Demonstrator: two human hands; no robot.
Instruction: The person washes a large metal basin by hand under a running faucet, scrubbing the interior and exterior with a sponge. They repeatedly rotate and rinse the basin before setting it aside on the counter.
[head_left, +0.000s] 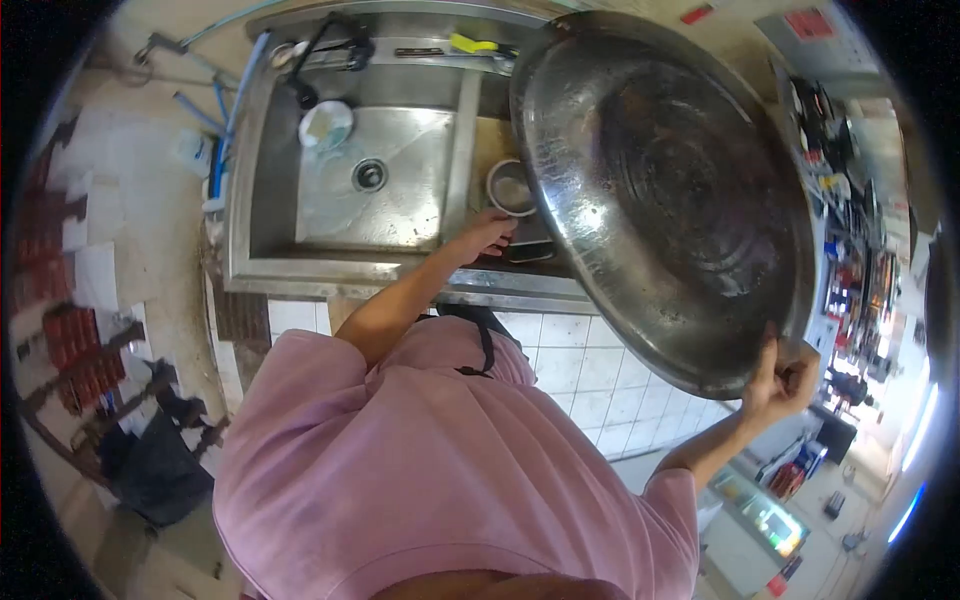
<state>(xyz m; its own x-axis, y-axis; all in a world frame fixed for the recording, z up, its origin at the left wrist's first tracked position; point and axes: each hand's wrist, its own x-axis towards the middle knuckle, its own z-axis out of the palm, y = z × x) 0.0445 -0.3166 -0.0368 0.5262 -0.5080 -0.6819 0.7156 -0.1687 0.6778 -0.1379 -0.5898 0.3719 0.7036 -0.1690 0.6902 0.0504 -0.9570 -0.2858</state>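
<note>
A large round metal basin (680,190) is tilted up on its side over the right part of the sink. My right hand (780,382) grips its lower right rim, thumb on the inner face. My left hand (485,237) reaches into the right sink compartment. Its fingers are closed at the near edge of a small round metal bowl (512,188), which seems to hold some liquid. Beside those fingers lies a dark rectangular thing (530,252), partly hidden. The basin covers most of the right compartment.
The left sink bowl (400,210) has a drain (370,175) and a white dish (326,125) with a sponge-like thing. A yellow-handled tool (472,43) and a black ladle-like utensil (310,75) lie along the back ledge. Crowded shelves (850,290) stand at right.
</note>
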